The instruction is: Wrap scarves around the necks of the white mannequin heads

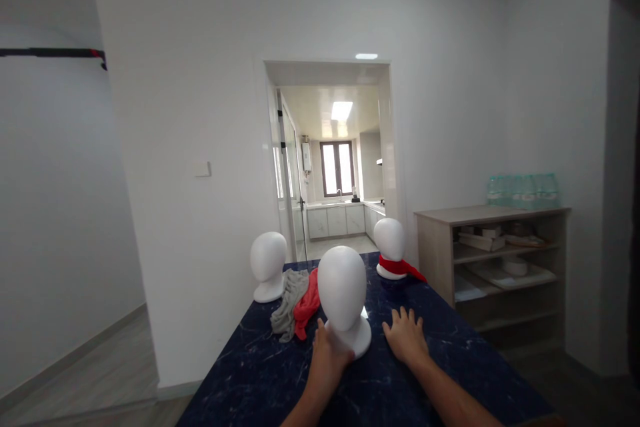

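A white, featureless mannequin head [343,287] stands upright on the dark blue marbled table [370,390], nearest to me. My left hand [330,352] grips the near left side of its base, with some fingers hidden by the base. Flat on the table to the right lies my right hand [406,335], fingers spread and holding nothing. Behind the near head, a grey scarf [291,303] and a coral-red scarf [307,305] lie crumpled. A second white head [269,263] is at the left edge. The third head [390,239], far right, has a red scarf [400,267] around its neck.
Right of the table is a wooden shelf unit [435,240] with boxes and trays inside. A pack of bottles [523,191] sits on top. Beyond the table, a doorway leads to a kitchen with white cabinets [337,220]. A wall stands close on the left.
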`<action>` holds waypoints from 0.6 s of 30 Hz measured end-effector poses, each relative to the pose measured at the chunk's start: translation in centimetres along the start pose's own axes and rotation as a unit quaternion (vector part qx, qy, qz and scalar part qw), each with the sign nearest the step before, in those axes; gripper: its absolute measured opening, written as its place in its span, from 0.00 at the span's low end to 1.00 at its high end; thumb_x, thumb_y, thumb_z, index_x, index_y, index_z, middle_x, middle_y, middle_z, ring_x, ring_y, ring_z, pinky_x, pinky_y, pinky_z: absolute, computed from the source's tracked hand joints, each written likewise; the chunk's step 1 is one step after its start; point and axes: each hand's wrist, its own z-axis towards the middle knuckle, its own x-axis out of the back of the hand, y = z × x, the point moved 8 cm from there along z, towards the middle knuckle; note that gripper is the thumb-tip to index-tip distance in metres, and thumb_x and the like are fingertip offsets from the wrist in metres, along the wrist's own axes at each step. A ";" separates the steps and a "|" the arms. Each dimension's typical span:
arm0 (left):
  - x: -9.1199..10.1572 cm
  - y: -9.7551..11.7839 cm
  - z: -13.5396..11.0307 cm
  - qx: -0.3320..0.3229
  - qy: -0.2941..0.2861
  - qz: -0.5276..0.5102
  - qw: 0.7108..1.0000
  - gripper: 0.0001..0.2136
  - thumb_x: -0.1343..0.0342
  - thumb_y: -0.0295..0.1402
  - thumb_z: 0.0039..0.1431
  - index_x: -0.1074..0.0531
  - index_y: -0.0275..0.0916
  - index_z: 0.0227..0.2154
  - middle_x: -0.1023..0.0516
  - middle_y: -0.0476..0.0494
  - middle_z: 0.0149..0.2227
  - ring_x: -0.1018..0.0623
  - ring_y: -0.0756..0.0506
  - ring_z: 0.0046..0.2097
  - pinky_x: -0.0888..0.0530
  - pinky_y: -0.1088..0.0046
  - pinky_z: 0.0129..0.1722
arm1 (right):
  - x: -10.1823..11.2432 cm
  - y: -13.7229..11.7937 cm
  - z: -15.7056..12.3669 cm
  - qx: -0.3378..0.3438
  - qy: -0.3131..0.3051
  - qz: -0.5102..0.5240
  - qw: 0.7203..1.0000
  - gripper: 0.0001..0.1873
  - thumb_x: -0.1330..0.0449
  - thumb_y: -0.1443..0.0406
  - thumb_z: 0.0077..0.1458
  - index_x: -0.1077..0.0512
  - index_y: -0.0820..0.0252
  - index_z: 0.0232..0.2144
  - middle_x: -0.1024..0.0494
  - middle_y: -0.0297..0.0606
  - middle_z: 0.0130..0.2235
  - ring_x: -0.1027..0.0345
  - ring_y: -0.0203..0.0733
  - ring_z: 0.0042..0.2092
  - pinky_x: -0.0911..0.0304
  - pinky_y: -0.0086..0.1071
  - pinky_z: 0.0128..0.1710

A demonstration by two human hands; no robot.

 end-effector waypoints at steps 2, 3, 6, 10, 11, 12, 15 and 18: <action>1.4 -1.5 -0.6 0.012 0.005 0.045 0.999 0.46 0.34 0.27 0.41 0.38 0.30 0.68 0.37 0.19 0.71 0.39 0.27 0.74 0.38 0.55 0.72 | 0.1 0.0 -0.1 0.002 0.003 0.001 1.000 0.34 0.50 0.52 0.69 0.33 0.67 0.68 0.36 0.60 0.71 0.48 0.72 0.72 0.53 0.62 0.68; 2.6 -2.0 -0.5 0.008 0.015 0.072 0.997 0.43 0.37 0.25 0.44 0.38 0.29 0.68 0.35 0.21 0.71 0.37 0.30 0.73 0.38 0.58 0.71 | 0.1 -0.1 -0.1 0.003 0.005 0.002 1.000 0.34 0.50 0.52 0.69 0.33 0.67 0.68 0.36 0.60 0.71 0.48 0.72 0.72 0.53 0.63 0.68; 7.0 -2.4 1.2 -0.016 0.055 0.172 0.983 0.32 0.46 0.21 0.51 0.31 0.31 0.62 0.25 0.27 0.63 0.27 0.36 0.66 0.35 0.61 0.68 | 0.2 -0.1 -0.2 0.004 0.008 0.004 1.000 0.33 0.50 0.53 0.69 0.32 0.67 0.67 0.36 0.60 0.71 0.48 0.72 0.72 0.53 0.63 0.68; 12.6 -2.9 5.0 -0.017 0.097 0.277 0.956 0.22 0.48 0.30 0.62 0.28 0.30 0.58 0.23 0.26 0.59 0.26 0.32 0.63 0.34 0.58 0.66 | 0.2 -0.1 -0.2 0.002 0.012 0.005 1.000 0.34 0.50 0.53 0.69 0.33 0.67 0.68 0.35 0.60 0.70 0.48 0.72 0.72 0.53 0.62 0.68; 13.1 -3.1 5.9 -0.023 0.080 0.284 0.955 0.21 0.47 0.32 0.63 0.27 0.32 0.58 0.22 0.27 0.58 0.26 0.32 0.64 0.35 0.58 0.67 | 0.1 -0.1 -0.1 0.001 0.011 0.005 1.000 0.34 0.50 0.53 0.69 0.33 0.67 0.68 0.36 0.59 0.71 0.48 0.72 0.72 0.53 0.62 0.69; 13.3 -3.4 6.5 -0.027 0.054 0.284 0.957 0.21 0.46 0.33 0.63 0.26 0.34 0.57 0.21 0.29 0.57 0.26 0.33 0.64 0.37 0.59 0.67 | 0.0 0.0 -0.1 0.000 0.008 0.006 1.000 0.34 0.50 0.53 0.69 0.33 0.67 0.68 0.36 0.59 0.71 0.48 0.72 0.72 0.54 0.62 0.69; 13.2 -4.1 7.3 -0.015 -0.010 0.259 0.966 0.18 0.46 0.30 0.62 0.23 0.40 0.54 0.16 0.36 0.51 0.21 0.38 0.59 0.34 0.65 0.64 | -0.1 0.1 0.0 0.001 0.005 0.004 1.000 0.34 0.50 0.52 0.69 0.33 0.67 0.68 0.36 0.59 0.71 0.48 0.72 0.72 0.54 0.63 0.69; 13.6 -4.3 6.8 0.009 -0.017 0.242 0.970 0.16 0.48 0.27 0.59 0.21 0.40 0.47 0.14 0.36 0.46 0.16 0.39 0.50 0.27 0.69 0.52 | -0.1 0.1 0.0 0.004 0.009 0.004 1.000 0.34 0.51 0.52 0.69 0.33 0.67 0.68 0.36 0.59 0.71 0.48 0.72 0.72 0.53 0.63 0.69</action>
